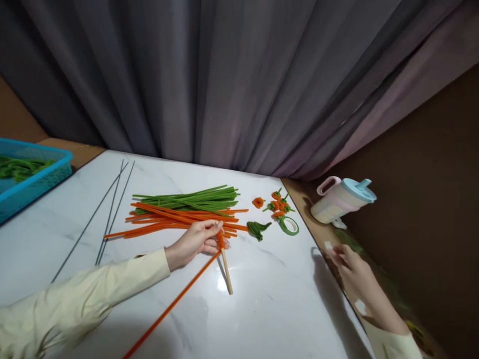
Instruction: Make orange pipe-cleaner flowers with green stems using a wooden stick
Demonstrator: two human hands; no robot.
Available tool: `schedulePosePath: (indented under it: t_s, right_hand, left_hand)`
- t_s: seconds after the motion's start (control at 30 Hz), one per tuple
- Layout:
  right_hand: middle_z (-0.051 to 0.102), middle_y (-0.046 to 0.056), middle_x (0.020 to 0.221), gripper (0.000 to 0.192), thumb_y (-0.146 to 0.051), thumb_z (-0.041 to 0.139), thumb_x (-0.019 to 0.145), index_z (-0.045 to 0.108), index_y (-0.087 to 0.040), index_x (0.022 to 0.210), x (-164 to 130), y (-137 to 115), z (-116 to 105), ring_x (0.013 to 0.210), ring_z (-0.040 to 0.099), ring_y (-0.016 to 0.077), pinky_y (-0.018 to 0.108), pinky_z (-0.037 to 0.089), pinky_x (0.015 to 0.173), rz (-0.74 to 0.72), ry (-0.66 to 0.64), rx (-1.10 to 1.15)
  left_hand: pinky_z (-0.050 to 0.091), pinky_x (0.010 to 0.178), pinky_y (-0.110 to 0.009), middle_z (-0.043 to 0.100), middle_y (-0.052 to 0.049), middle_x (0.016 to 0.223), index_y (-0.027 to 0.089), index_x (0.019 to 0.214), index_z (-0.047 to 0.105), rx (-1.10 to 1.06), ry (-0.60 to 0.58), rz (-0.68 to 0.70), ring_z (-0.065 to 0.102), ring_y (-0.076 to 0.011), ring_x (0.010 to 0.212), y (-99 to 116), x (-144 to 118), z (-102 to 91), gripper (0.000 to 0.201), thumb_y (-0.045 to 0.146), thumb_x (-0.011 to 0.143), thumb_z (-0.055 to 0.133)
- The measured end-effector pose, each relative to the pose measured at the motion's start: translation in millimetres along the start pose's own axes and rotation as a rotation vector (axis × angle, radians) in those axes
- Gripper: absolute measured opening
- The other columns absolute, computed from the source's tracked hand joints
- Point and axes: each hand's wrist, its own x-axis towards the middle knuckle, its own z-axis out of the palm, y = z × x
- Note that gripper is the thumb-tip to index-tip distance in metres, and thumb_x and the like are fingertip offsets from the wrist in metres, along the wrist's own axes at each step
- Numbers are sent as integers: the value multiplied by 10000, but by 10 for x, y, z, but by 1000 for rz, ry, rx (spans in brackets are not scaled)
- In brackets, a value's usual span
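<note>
My left hand is closed around a thin wooden stick. An orange pipe cleaner is coiled round the stick's upper end, and its long free length runs down to the bottom edge of the view. Over the right table edge is my right hand, its fingers curled together, slightly blurred. Whatever its fingertips hold, if anything, cannot be made out; a small white piece shows beside them. Behind my left hand lie bundles of orange pipe cleaners and green pipe cleaners.
Several small orange-and-green pieces lie beside a green tape roll and folded green leaves. Thin dark rods lie left. A blue basket stands far left, a lidded cup right. A grey curtain hangs behind.
</note>
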Motion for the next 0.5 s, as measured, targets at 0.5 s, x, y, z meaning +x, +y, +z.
schedulePosePath:
  t_s: [0.5]
  right_hand:
    - [603, 33, 835, 301, -455, 376, 920, 538, -202, 937, -208, -1412, 448, 741, 557, 162, 280, 460, 685, -455, -387, 786]
  left_hand:
    - [530, 611, -261, 682, -77, 760, 163, 781, 502, -15, -5, -6, 699, -220, 757, 2, -36, -3, 375, 509, 760, 645]
